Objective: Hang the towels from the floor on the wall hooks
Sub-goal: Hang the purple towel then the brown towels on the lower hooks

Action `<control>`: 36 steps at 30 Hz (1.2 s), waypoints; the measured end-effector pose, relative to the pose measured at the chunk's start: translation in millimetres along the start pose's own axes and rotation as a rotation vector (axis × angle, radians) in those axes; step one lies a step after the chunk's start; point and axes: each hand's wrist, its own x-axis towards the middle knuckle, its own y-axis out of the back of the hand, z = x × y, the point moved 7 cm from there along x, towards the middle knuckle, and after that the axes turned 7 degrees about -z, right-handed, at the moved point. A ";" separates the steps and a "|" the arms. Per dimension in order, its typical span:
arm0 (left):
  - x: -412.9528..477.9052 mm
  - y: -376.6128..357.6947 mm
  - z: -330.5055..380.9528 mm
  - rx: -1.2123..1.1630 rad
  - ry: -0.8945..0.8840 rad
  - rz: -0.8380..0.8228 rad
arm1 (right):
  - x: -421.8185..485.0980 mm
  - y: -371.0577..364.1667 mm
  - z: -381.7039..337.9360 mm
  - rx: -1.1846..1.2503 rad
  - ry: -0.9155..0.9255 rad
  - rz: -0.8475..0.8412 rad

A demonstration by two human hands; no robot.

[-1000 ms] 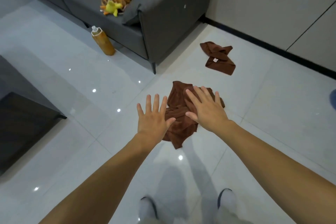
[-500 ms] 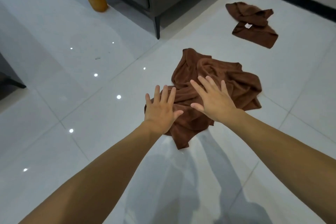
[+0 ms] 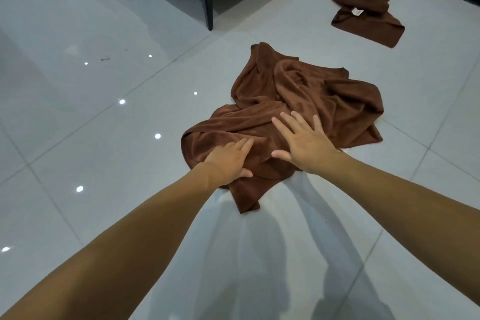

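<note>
Evidently to gather it, left hand (image 3: pixel 228 161) and right hand (image 3: pixel 304 145) rest spread on the near folds of the crumpled brown towel (image 3: pixel 298 91) on the tiled floor (image 3: pixel 104 143), each grip wide, pinching nothing yet (a second towel (image 3: pixel 363 15) lies well beyond).

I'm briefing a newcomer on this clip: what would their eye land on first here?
First, the big crumpled brown towel in the middle of the glossy tiled floor, with the left hand and right hand both open at its near part. Next, a smaller brown towel lies apart, beyond it at the upper right.
</note>
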 end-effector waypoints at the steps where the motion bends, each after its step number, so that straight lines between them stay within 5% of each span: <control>1: 2.7 -6.1 2.2 0.000 -0.004 -0.022 | -4.7 -5.0 2.3 -0.004 -0.003 -0.015; 12: 25.0 4.5 14.4 0.120 0.081 -0.004 | -11.6 -5.1 8.1 0.043 -0.009 -0.025; 19: -9.1 69.4 -13.1 -0.672 -0.030 0.355 | -12.6 5.2 3.1 0.195 0.131 -0.059; 27: -55.8 135.9 -35.0 -1.132 -0.017 0.594 | -9.8 58.0 -13.9 0.704 0.217 0.110; 31: -68.0 149.0 -42.5 -1.141 0.048 0.620 | -20.1 83.8 -21.6 0.883 0.204 0.247; 36: -75.8 139.1 -51.0 -0.772 0.189 0.543 | -21.4 116.1 -7.0 1.168 0.071 0.457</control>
